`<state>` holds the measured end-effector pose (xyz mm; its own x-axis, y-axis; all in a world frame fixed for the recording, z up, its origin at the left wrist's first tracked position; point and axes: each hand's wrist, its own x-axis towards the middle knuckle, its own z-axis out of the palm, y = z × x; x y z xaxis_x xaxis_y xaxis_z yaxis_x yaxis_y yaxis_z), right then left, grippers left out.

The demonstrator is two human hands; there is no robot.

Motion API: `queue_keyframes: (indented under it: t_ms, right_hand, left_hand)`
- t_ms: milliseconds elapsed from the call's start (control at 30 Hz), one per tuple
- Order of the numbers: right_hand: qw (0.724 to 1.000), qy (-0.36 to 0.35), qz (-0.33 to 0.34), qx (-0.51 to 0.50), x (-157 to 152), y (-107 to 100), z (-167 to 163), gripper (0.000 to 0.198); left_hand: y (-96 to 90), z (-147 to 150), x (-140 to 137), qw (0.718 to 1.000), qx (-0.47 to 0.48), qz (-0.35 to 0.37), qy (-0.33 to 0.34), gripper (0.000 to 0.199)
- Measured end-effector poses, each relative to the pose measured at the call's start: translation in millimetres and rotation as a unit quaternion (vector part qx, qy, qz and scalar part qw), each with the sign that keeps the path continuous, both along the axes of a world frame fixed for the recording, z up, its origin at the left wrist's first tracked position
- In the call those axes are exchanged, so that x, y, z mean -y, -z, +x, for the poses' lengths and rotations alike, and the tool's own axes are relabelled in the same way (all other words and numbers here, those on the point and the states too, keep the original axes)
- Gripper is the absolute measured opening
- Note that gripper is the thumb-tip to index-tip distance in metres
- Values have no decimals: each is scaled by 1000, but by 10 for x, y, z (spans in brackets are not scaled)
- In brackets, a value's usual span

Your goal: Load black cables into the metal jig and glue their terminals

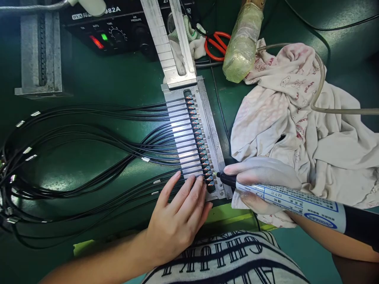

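Note:
My right hand (265, 171), in a thin white glove, is closed around a labelled glue syringe (299, 205) with a black tip. That tip points left and sits at the lower connectors (209, 173) in a slotted metal fixture (219, 157). Bare and with fingers stretched out, my left hand (177, 221) lies on the lower end of the fixture, its fingertips over the nearest black cables (174, 148). Each cable runs across the plate to a small connector with exposed coppery wires. My left fingers hide part of the lowest cables.
Looped cable bundles (74, 189) spread left. A black dispenser box (118, 35) with lit switches stands at the back, beside a metal block (41, 55). Red-handled scissors (217, 45), a tape-wrapped tool (244, 43) and a crumpled cloth (296, 118) with a hose (319, 79) lie right.

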<state>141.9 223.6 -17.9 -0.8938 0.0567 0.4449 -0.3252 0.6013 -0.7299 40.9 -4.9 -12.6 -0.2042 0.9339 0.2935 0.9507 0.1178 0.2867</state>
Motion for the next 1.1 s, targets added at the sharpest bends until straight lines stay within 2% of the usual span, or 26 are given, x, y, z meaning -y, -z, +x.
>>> queue_keyframes:
  t_ms: [467,933,1100]
  right_hand:
    - [1000,-1,-7,-16,-4,-12,-2,21]
    - [1000,12,-17,-19,30,-38,-10,16]
    - [1000,14,-2,-4,34,-55,-11,17]
  left_hand:
    - [-15,-10,-11,1000,3,2,2,26]
    - [5,-3,9,1000,-1,3,1,26]
    - [3,-6,3,1000,-7,-1,3,26]
